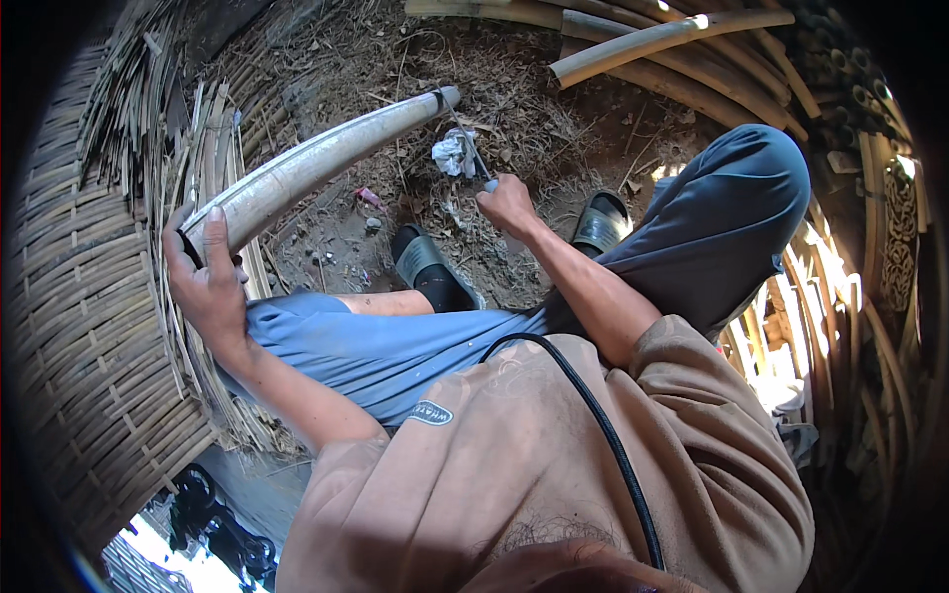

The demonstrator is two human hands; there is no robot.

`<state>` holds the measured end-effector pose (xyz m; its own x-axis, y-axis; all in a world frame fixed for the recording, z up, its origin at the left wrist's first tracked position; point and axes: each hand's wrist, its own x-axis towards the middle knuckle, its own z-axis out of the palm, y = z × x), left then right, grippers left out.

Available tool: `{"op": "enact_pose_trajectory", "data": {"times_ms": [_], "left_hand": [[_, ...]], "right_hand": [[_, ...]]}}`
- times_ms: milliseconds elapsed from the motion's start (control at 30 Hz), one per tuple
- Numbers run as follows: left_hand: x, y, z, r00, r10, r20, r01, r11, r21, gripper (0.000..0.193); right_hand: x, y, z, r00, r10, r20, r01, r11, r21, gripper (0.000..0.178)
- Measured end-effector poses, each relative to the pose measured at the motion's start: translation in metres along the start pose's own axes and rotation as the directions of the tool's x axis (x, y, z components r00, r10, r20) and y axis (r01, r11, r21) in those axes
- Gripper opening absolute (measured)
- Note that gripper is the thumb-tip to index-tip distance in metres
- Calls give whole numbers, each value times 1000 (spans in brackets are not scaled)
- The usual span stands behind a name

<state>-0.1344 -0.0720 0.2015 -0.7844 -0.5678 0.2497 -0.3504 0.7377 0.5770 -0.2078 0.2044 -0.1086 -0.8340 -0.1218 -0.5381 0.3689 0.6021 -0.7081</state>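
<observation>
Left hand gripping near end of bamboo pole, right hand closed on knife at far end

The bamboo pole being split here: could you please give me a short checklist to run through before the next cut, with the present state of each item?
1. Left hand grips the near end of the bamboo pole: ok.
2. Right hand closed on the knife handle: ok.
3. Blade set at the pole's far end: ok; how deep it sits, cannot tell.
4. Left hand well away from the blade, at the opposite end: ok.
5. Feet clear of the blade's path: not ok; the sandals sit just beneath the working end.
6. Ground underfoot tidy: not ok; a crumpled white scrap and dry litter lie below the knife.
</observation>
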Motion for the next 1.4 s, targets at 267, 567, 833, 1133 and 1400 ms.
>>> {"op": "enact_pose_trajectory", "data": {"times_ms": [267,567,833,1133,1400], "left_hand": [[4,0,6,999,39,-17,-39,999,-9,46],[2,-2,4,999,28,-32,-27,999,38,43],[1,-7,-14,984,164,69,-160,986,-54,40],[-3,-3,5,990,124,67,-112,981,-161,42],[-4,6,-1,996,23,85,-5,978,-209,38]], "right_hand": [[1,-1,-1,970,-242,-8,242,964,114,43],[-18,-32,-4,945,-326,28,326,945,24,42],[-3,-7,11,997,-65,32,63,996,58,38],[5,0,-10,998,-63,13,63,998,4,34],[-3,-21,-11,977,-214,20,213,977,31,36]]}}
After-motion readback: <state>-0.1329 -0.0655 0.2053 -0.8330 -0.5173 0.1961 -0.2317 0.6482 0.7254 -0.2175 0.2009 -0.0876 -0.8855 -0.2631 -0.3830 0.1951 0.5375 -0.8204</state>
